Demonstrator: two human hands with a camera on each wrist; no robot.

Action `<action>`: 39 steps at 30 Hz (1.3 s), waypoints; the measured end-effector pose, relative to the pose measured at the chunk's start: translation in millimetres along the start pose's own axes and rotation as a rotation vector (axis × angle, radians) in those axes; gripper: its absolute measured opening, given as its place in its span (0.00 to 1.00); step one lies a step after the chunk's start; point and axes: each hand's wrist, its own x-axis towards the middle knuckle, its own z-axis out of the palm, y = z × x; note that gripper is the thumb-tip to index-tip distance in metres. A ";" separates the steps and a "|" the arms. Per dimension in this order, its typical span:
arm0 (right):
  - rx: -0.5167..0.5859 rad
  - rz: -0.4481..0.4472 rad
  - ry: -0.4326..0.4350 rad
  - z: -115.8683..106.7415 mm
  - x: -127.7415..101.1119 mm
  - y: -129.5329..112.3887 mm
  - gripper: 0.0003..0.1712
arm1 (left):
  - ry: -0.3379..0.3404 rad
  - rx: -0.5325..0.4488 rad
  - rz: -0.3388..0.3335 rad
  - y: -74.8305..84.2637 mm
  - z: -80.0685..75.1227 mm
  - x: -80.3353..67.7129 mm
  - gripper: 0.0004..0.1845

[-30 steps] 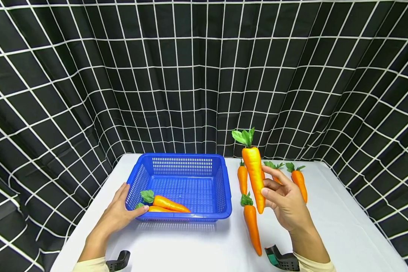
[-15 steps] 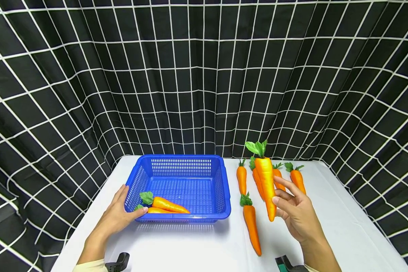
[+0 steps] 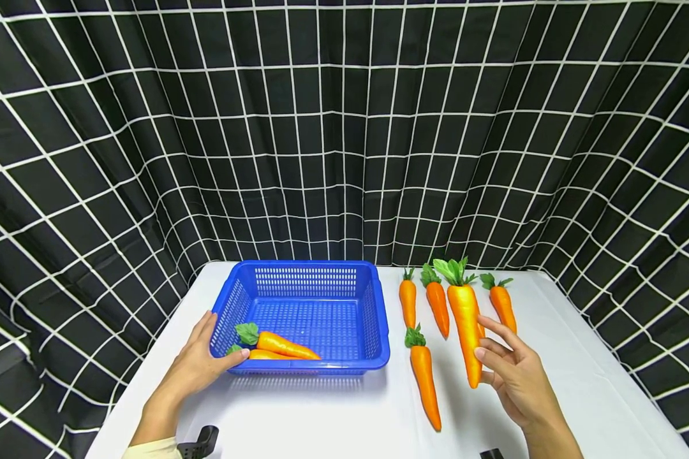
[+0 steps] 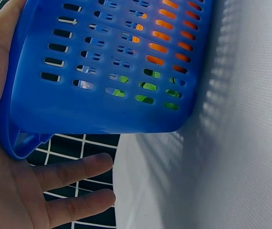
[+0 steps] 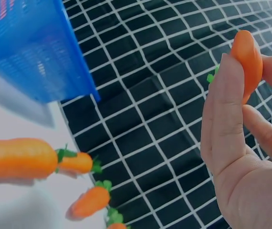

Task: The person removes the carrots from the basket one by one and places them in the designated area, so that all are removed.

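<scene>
My right hand (image 3: 513, 376) pinches a carrot (image 3: 464, 325) between thumb and fingers, near its lower half. The carrot is raised above the table, leafy green top up and tip down; in the right wrist view its orange tip (image 5: 247, 55) shows between the fingers. At the left, my left hand (image 3: 198, 360) rests against the front left corner of a blue plastic basket (image 3: 344, 365), thumb over the front rim. Its fingers stretch straight outside the basket wall (image 4: 55, 107) in the left wrist view. Two carrots (image 3: 287, 345) lie inside, the nearer one partly hidden by the rim.
Right of the basket, carrots lie on the white table (image 3: 344, 421): one in front (image 3: 426, 389), one behind it (image 3: 407, 303), another (image 3: 437, 309) beside that, and one at far right (image 3: 502, 307). Another is mostly hidden behind the held carrot. A black gridded curtain (image 3: 344, 159) surrounds the table.
My right hand has moved right and lower with the carrot, away from the basket, now in front of another carrot. The left hand keeps its place at the basket corner.
</scene>
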 end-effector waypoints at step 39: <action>-0.232 0.403 0.240 -49.2 -11.3 55.6 0.23 | 0.007 -0.003 0.010 -0.1 0.1 -0.7 0.62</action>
